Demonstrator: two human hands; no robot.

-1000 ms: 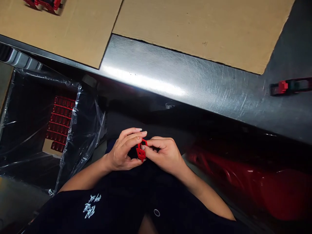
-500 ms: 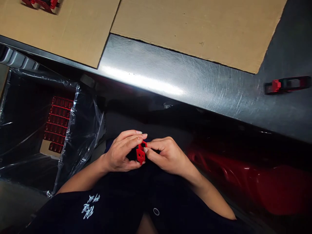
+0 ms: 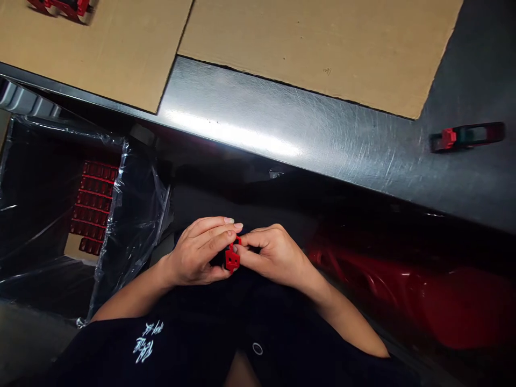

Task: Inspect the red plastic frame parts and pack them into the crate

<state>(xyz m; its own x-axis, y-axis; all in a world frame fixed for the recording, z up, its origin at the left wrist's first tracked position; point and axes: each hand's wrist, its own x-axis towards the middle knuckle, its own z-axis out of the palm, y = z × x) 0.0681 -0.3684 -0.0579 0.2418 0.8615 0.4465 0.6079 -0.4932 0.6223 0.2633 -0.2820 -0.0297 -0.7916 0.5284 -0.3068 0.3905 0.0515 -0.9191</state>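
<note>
Close to my body, a small red plastic part (image 3: pixel 232 259) with little holes in its face sits between my two hands. My left hand (image 3: pixel 201 251) is closed on it, fingers over the top and thumb under the lower end. Thumb and index finger of my right hand (image 3: pixel 276 255) pinch the part's upper right edge; whether a smaller piece lies between those fingertips cannot be seen. My other right fingers are curled in.
A plastic-lined box (image 3: pixel 133 215) at left holds rows of red parts (image 3: pixel 97 201). Cardboard sheets (image 3: pixel 314 48) lie on the metal table (image 3: pixel 226 129). A black-and-red tool (image 3: pixel 467 137) is at right, red parts (image 3: pixel 64 8) at top left. Red plastic-wrapped material (image 3: pixel 443 301) lies lower right.
The view has shifted slightly, so the table and box appear a little further left. Both hands keep their grip on the red part, with only slight finger movement.
</note>
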